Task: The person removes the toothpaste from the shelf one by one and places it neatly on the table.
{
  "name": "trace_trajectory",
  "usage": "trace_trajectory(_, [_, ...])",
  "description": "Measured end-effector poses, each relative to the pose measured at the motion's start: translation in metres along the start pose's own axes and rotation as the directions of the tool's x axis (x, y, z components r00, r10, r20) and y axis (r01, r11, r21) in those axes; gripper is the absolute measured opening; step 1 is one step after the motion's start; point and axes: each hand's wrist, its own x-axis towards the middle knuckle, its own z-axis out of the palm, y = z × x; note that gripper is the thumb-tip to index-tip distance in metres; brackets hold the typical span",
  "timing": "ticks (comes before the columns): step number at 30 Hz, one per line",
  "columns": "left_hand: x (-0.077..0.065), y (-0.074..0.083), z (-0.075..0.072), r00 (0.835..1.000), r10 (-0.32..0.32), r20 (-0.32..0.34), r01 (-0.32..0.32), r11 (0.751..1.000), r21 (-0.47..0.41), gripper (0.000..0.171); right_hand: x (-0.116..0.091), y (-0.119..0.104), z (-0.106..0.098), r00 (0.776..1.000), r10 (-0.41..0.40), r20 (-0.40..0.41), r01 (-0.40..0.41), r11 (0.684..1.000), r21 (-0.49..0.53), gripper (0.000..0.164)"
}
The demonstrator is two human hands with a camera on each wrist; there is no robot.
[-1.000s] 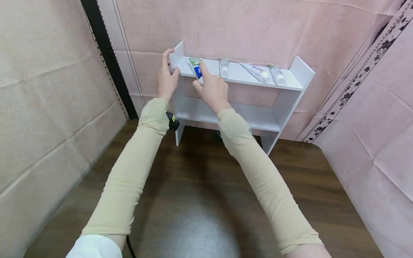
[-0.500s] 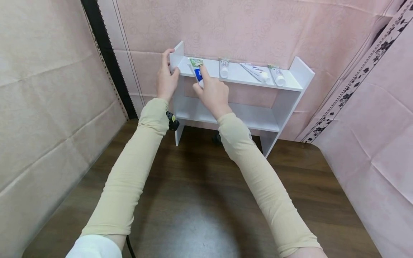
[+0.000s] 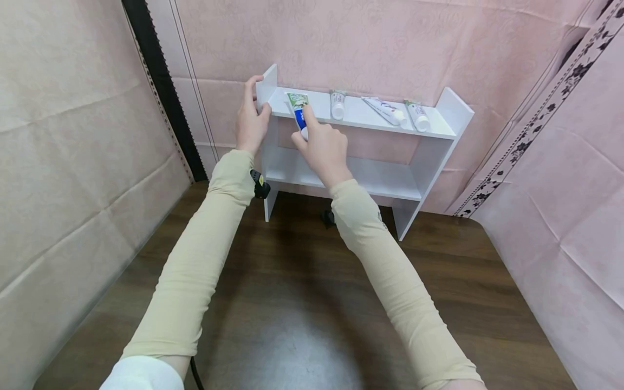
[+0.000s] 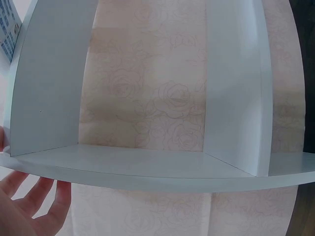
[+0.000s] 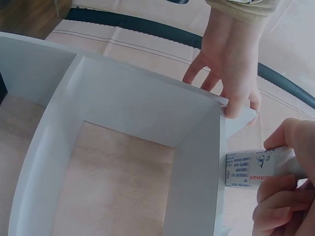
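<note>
Tube [image 3: 297,110] at top-left of shelf [image 3: 429,154], contact with board unclear. Right hand [image 3: 324,147]: fingers clamped on tube. Left hand [image 3: 251,127]: fingers clamped on shelf's left end.

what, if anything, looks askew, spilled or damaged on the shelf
The third tube from the left lies askew on the shelf, angled more than the second tube and the last tube beside it. No spill or damage shows.

Pale pink walls [image 3: 380,43], black-and-white floral border [image 3: 552,104], black strip [image 3: 167,89], glossy dark wood-look floor [image 3: 287,303]
</note>
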Motion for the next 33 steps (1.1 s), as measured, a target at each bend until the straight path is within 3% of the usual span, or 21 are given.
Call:
trace_trajectory(11, [-0.001,0.003,-0.001,1.000,0.004,-0.001,-0.004,1.000,0.003,0.054,-0.016,0.000,-0.001,0.997,-0.034,-0.062,0.034,0.999,-0.011,0.034])
trace_trajectory(23, [-0.001,0.002,0.001,1.000,-0.006,0.007,0.006,1.000,-0.004,0.055,-0.038,0.000,-0.001,0.996,-0.041,-0.076,0.041,0.999,0.003,0.032])
trace_trajectory(33, [0.000,-0.001,0.002,1.000,-0.011,0.001,0.011,0.999,-0.040,0.056,-0.052,0.008,0.002,0.998,0.000,-0.058,0.007,0.992,0.125,0.031])
